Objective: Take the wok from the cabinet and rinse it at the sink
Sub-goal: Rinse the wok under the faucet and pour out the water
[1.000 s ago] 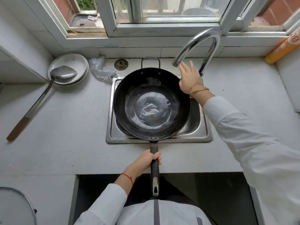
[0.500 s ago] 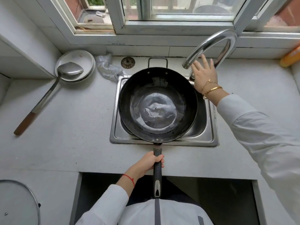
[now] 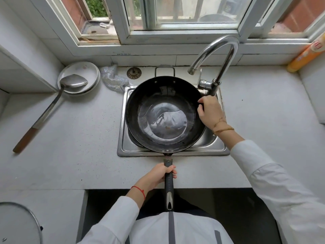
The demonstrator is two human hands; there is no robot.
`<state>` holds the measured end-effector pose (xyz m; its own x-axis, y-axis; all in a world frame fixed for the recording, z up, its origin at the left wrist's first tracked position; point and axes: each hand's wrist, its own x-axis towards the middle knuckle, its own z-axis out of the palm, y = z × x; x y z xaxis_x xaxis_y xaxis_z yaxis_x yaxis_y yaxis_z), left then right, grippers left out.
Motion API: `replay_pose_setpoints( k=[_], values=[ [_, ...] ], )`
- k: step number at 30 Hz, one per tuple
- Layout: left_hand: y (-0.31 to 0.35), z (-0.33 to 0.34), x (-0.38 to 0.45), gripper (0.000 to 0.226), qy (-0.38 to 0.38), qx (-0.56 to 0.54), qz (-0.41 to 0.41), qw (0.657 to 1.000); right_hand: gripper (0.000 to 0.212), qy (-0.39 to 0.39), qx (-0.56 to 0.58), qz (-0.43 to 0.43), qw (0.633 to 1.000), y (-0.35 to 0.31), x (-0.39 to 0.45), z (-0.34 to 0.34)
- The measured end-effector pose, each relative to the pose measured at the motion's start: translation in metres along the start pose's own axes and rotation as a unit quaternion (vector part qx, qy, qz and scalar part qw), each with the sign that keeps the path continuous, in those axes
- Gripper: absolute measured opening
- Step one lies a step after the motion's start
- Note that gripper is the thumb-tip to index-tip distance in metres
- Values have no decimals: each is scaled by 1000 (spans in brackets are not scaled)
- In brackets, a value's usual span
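The black wok (image 3: 149, 101) rests over the steel sink (image 3: 174, 152), with a shallow pool of water in its bottom. Its long black handle (image 3: 169, 182) points toward me. My left hand (image 3: 161, 175) is closed around that handle near the wok. My right hand (image 3: 210, 110) lies on the wok's right rim, fingers curled over the edge, just below the tap's base. The curved chrome faucet (image 3: 218, 50) arches above the wok's far right side; no water runs from its spout.
A long metal ladle (image 3: 52, 106) with a wooden grip lies across stacked white plates (image 3: 82, 67) at the left. A silver scrubber (image 3: 112, 80) and drain plug (image 3: 134, 73) sit behind the sink. An orange bottle (image 3: 306, 57) stands far right. A glass lid (image 3: 19, 224) is at bottom left.
My right hand has come down from the faucet spout onto the wok's right rim. My left hand has stayed on the handle.
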<state>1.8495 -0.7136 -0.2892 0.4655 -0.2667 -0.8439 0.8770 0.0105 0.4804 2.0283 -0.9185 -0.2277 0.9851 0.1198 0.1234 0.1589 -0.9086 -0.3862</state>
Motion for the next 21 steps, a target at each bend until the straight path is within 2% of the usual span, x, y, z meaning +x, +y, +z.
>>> replay_pose_setpoints(
  k=[4, 8, 12, 15, 18, 21],
  values=[
    [-1, 4, -3, 19, 15, -10, 8, 1000, 19, -79, -2, 55, 995, -19, -54, 13],
    [-4, 6, -7, 27, 32, 1, 25, 999, 24, -211, 7, 103, 972, -48, -105, 22],
    [-7, 7, -8, 31, 32, -18, 28, 999, 27, -368, 31, 147, 918, -74, -154, 29],
    [-7, 8, -11, 33, 36, -35, 23, 998, 18, -453, 128, 178, 864, -92, -183, 40],
    [-6, 7, -10, 32, 22, -43, 21, 999, 37, -447, 219, 248, 831, -103, -201, 60],
    [-6, 7, -12, 32, 16, -33, 32, 999, 35, -357, 289, 335, 823, -113, -213, 79]
  ],
)
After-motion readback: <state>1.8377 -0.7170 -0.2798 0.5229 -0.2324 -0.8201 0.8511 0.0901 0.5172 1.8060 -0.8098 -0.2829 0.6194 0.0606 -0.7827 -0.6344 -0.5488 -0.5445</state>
